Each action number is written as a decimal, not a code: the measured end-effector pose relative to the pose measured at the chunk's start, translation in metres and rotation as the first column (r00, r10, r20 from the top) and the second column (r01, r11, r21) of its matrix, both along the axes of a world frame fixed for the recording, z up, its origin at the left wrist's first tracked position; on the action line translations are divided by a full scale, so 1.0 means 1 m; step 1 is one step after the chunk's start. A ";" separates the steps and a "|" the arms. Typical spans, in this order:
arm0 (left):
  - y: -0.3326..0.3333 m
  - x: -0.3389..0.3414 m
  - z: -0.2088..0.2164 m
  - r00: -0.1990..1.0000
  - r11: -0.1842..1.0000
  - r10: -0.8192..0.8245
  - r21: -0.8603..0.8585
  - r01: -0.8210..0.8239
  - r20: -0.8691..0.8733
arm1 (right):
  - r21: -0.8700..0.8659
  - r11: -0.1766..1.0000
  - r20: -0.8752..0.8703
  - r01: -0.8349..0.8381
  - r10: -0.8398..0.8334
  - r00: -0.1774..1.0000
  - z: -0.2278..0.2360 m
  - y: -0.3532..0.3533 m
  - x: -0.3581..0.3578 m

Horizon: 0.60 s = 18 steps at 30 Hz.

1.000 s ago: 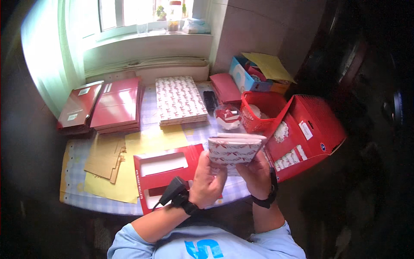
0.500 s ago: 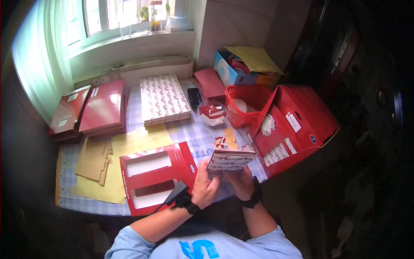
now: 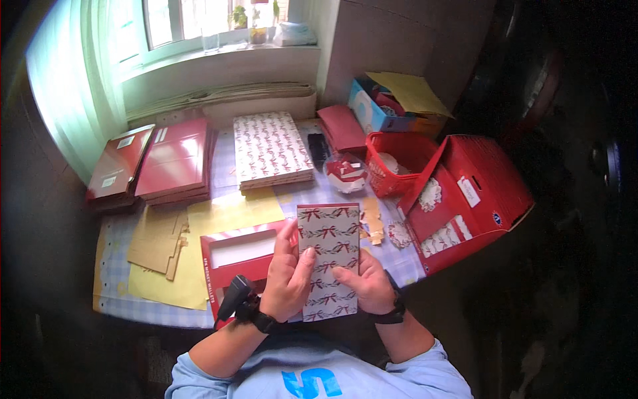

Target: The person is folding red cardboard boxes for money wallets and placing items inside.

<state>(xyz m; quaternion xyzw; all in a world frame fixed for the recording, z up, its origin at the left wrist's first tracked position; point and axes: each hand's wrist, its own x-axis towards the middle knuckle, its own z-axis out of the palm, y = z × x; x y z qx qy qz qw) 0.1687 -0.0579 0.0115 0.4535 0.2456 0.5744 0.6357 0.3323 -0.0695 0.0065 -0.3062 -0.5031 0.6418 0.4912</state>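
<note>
Upright in front of me I hold a small stack of patterned cards [image 3: 329, 229], white with red bows and green garlands, a red edge showing at the top. My left hand [image 3: 290, 282] grips its left side, thumb on the front face. On the right edge my right hand [image 3: 372, 289] is closed, its thumb also on the front. The other fingers are partly hidden behind the stack. Beneath my left hand and wrist, a flat red cardboard sleeve [image 3: 242, 271] with cut-out windows lies on the table, partly covered.
Red folded card stacks [image 3: 173, 159] and a patterned stack [image 3: 272, 143] stand at the back. To the right are a bowl of red scraps [image 3: 345, 174], a red basket [image 3: 392, 186] and an open red box [image 3: 492, 179]. Brown cardboard [image 3: 153, 239] lies on yellow paper [image 3: 173, 292].
The cards have tipped from nearly flat to upright, their patterned face now toward me. Both hands have shifted to grip the stack's sides. The whole view has moved slightly.
</note>
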 end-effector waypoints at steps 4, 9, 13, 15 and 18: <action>-0.008 -0.021 -0.012 0.975 0.978 0.204 -0.023 -0.206 -0.088 | -0.137 0.989 -0.116 -0.049 0.033 0.993 -0.012 -0.001 -0.035; -0.013 -0.050 -0.019 0.973 0.984 0.180 0.037 -0.176 -0.147 | -0.179 0.973 -0.178 -0.146 0.114 0.977 -0.016 0.005 -0.057; -0.020 -0.077 -0.018 0.965 0.997 0.045 -0.055 -0.061 -0.259 | -0.258 0.939 -0.223 -0.228 0.172 0.959 -0.025 0.002 -0.070; -0.024 -0.082 -0.022 0.969 0.994 0.065 -0.071 -0.085 -0.239 | -0.272 0.934 -0.174 -0.230 0.188 0.967 -0.022 0.001 -0.076; -0.035 -0.093 -0.024 0.964 0.978 0.136 -0.124 -0.167 -0.229 | -0.283 0.901 -0.080 -0.328 0.319 0.944 -0.013 0.005 -0.076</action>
